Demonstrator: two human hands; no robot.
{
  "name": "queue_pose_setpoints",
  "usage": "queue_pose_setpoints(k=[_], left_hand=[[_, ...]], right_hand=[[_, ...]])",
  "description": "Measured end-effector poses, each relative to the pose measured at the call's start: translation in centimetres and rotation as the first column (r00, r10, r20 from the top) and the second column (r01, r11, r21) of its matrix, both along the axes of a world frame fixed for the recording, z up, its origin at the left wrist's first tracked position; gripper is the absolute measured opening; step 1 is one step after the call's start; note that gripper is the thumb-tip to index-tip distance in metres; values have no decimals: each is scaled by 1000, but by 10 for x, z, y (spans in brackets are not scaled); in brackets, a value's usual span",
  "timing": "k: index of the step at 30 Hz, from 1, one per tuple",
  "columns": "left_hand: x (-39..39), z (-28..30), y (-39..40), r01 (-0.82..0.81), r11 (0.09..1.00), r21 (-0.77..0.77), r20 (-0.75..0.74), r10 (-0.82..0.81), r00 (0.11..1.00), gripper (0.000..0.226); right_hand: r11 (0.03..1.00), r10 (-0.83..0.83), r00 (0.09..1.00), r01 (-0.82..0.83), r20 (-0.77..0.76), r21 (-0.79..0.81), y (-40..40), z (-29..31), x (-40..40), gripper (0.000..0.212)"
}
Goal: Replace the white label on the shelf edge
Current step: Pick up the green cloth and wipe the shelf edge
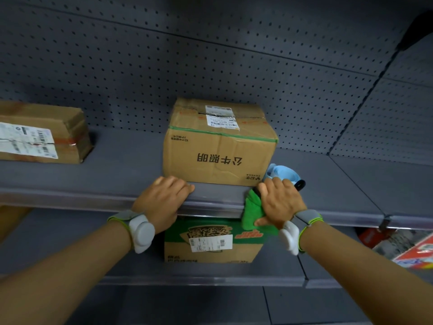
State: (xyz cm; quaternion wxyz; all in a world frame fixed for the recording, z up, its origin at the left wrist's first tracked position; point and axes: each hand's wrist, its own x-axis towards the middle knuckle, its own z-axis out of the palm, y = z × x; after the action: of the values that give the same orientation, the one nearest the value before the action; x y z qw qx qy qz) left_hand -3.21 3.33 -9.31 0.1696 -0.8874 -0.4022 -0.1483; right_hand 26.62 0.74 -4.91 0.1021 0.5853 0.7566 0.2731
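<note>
At frame centre I am resting my left hand (164,200), grip loose and holding nothing, over the grey metal shelf edge (215,202), below the brown cardboard box (218,148). My right hand (278,202) is gripping a green cloth (251,212) against that edge. I cannot see the white label.

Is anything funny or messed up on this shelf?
Yes. The middle box is upside down: its big printed writing reads the wrong way up. The box on the left looks dented, with torn tape. No white label shows on the shelf edge.
</note>
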Motion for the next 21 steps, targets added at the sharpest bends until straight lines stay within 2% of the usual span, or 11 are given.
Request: queue_pose_setpoints(k=[4,10,14,17,19,21], left_hand=[[0,1,-2,8,1000,1,-7,-8,1000,61],[2,5,-2,-9,1000,-17,-27,8,1000,61],[3,6,-1,-8,1000,0,-65,8,998,47],[2,5,0,-16,999,32,-102,19,995,33],[0,3,1,-6,998,61,-99,12,995,24],[-1,0,2,11,996,84,-75,-5,997,25]], right_hand=[[996,79,997,-79,-8,48,1,-5,-21,87],[980,179,979,-167,-102,113,11,-13,-81,85],[971,210,965,-185,-160,153,16,-17,-118,84],[970,185,961,-145,-205,196,18,-21,-140,81],[966,152,957,-91,-246,242,19,-24,-147,71],[958,137,952,-58,-273,281,19,-25,-148,58]])
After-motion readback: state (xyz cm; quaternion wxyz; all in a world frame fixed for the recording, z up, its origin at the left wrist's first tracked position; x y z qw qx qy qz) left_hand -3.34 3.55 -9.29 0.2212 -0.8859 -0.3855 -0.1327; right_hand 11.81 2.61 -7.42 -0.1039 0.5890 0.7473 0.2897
